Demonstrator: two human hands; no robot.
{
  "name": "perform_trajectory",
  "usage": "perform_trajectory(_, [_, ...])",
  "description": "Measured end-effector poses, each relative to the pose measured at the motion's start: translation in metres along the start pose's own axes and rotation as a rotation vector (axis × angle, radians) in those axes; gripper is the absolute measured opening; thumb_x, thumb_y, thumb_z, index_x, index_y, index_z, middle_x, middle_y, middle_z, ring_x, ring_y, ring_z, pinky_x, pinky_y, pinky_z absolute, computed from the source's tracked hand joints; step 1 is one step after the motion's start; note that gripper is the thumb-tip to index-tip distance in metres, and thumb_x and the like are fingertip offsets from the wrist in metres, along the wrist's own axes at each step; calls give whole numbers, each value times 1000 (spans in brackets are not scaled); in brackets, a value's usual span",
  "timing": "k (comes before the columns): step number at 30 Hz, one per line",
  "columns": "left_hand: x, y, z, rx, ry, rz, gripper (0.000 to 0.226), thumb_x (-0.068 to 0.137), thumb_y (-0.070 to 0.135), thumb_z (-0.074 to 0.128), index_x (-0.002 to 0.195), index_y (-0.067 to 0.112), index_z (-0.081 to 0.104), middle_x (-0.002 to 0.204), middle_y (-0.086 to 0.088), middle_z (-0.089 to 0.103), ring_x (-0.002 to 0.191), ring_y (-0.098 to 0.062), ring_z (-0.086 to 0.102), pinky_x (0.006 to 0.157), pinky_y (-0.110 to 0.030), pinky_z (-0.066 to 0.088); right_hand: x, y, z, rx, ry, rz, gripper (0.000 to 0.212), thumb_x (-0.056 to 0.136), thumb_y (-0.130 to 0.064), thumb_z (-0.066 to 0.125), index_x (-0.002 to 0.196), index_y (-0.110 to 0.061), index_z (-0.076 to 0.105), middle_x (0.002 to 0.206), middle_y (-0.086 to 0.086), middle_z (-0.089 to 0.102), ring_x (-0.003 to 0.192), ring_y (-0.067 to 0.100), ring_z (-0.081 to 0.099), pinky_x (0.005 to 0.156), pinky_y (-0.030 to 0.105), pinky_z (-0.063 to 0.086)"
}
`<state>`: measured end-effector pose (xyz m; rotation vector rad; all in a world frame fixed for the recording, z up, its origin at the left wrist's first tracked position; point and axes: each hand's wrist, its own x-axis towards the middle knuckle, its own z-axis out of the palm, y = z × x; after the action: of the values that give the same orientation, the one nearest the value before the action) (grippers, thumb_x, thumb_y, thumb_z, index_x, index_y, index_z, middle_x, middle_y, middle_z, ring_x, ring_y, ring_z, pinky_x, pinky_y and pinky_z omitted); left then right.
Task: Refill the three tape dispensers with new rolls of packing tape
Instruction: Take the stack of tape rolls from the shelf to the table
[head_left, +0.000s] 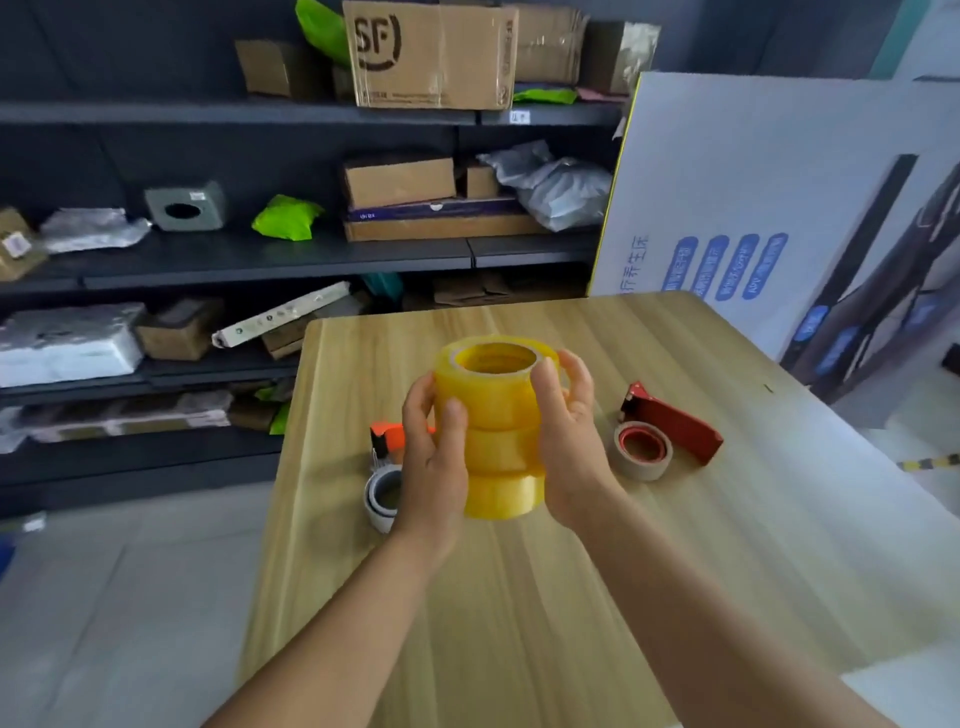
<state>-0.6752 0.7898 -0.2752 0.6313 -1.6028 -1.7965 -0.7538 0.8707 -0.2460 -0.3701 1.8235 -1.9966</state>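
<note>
Left hand (434, 457) and right hand (569, 431) are clasping a stack of three yellow packing tape rolls (496, 431) between them, each grip curled round its side, above the wooden bench (519, 597). Red tape dispenser (670, 431) is lying right; orange dispenser (387, 441) left, partly hidden.

Three yellow translucent tape rolls (498, 426) sit stacked in an upright column, core holes facing up, raised above the wooden worktop (519, 597) near its middle. At three o'clock of the stack, a red dispenser (675, 423) lies on the worktop with a nearly spent grey roll (643, 449) at its near end. At nine o'clock, an orange dispenser (387, 439) lies partly hidden, a bare grey core (382, 496) at its near end.
</note>
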Motion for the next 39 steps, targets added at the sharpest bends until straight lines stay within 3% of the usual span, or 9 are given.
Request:
perform_trajectory(4, [29,-8,-3,-50,27,-40,28,82,65,42,108,74,38,113,45,51,104,15,53,88,-29,47,32,5,13,16,10,53,62,66,-68,58,122,-54,36,134,1,45,116,23,51,98,49,45])
perform_trajectory(8, [56,-19,-10,-11,26,-59,69,73,75,45,137,53,31,147,18,33,133,-7,38,110,-42,36,61,15,26,30,-14,108,67,66,-62,58,128,-52,33,136,0,42,117,23,49,96,48,45])
perform_trajectory(11, [81,-22,-13,94,82,-61,71,67,77,44,133,54,31,144,10,28,128,-9,37,104,-33,36,87,23,36,69,-39,177,76,64,-61,60,134,-45,33,139,0,42,120,26,49,100,53,43])
perform_trajectory(16, [130,-33,-25,183,38,-74,93,54,65,68,135,51,25,145,4,30,131,-18,38,106,-47,39,142,31,55,66,-100,282,79,61,-58,62,134,-33,43,137,6,46,117,28,53,99,52,45])
perform_trajectory(21, [181,-53,-33,333,35,-84,110,50,48,85,130,59,11,138,11,22,123,-8,32,92,-28,38,195,48,70,95,-176,293,61,66,-50,64,122,-31,52,127,8,55,110,28,59,93,53,50])
perform_trajectory(28, [238,-84,-44,394,67,-113,109,53,32,91,121,63,12,136,12,23,130,-12,32,103,-33,37,262,84,85,97,-263,294,61,66,-40,67,123,-24,53,108,5,67,83,9,69,60,22,52])
perform_trajectory(33, [260,-107,-48,338,84,-206,118,46,28,89,136,37,14,145,-2,26,132,-23,37,105,-48,41,291,112,93,30,-304,346,72,62,-37,71,128,-23,46,113,5,65,96,16,65,70,29,50])
perform_trajectory(36, [267,-127,-54,350,83,-241,117,54,4,90,139,26,14,139,-1,31,125,-19,41,105,-41,40,301,132,96,44,-309,371,64,59,-27,70,119,-22,48,99,0,66,85,12,66,62,26,51])
perform_trajectory(39, [267,-131,-60,346,52,-264,115,56,-1,88,138,26,13,137,1,36,121,-14,44,104,-35,40,301,140,98,41,-288,375,62,53,-25,70,110,-28,47,97,0,64,89,17,66,73,35,54])
